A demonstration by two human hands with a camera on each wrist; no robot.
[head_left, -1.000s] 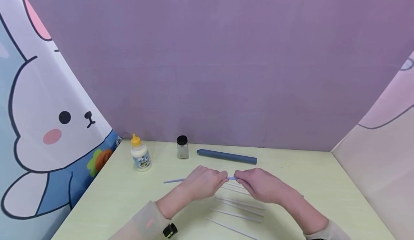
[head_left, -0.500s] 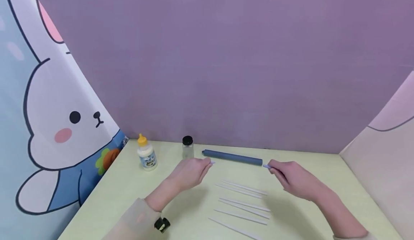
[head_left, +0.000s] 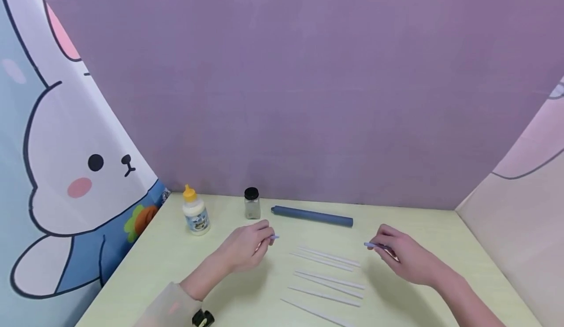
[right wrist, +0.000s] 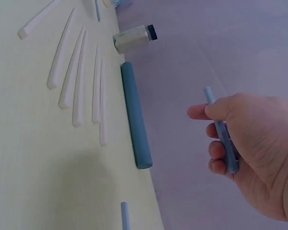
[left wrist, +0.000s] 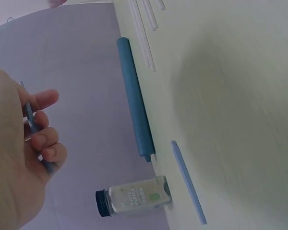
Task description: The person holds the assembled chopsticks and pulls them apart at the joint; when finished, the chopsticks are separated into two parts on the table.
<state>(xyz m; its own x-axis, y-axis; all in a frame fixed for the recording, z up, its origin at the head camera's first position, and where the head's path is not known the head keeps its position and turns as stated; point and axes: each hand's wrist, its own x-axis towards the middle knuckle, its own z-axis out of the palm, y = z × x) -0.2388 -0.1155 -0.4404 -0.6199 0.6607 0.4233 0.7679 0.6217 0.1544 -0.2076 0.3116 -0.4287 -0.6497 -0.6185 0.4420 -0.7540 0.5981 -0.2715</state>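
Note:
My left hand (head_left: 246, 247) is to the left of the white sticks in the head view and holds a short, thin blue stick (left wrist: 30, 115) under its curled fingers. Out to the right, my right hand (head_left: 403, 256) grips another blue stick (right wrist: 223, 136), one end poking out past the thumb. Both hands are raised over the table and stand apart. On the tabletop between them lie several thin white sticks (head_left: 326, 296), roughly parallel. A further blue stick (left wrist: 188, 182) lies on the table in the left wrist view, and a blue stick (right wrist: 125, 215) shows at the right wrist view's bottom edge.
A thick dark blue roll (head_left: 313, 216) lies at the back of the pale table (head_left: 467, 278). Left of it stands a clear jar with a black lid (head_left: 252, 203), then a white bottle with a yellow cap (head_left: 196, 217). A purple cloth (head_left: 299, 92) hangs behind.
The hands were close together at the middle with a blue stick showing between them. They have drawn apart, left and right, each with a blue stick, and the white sticks are uncovered.

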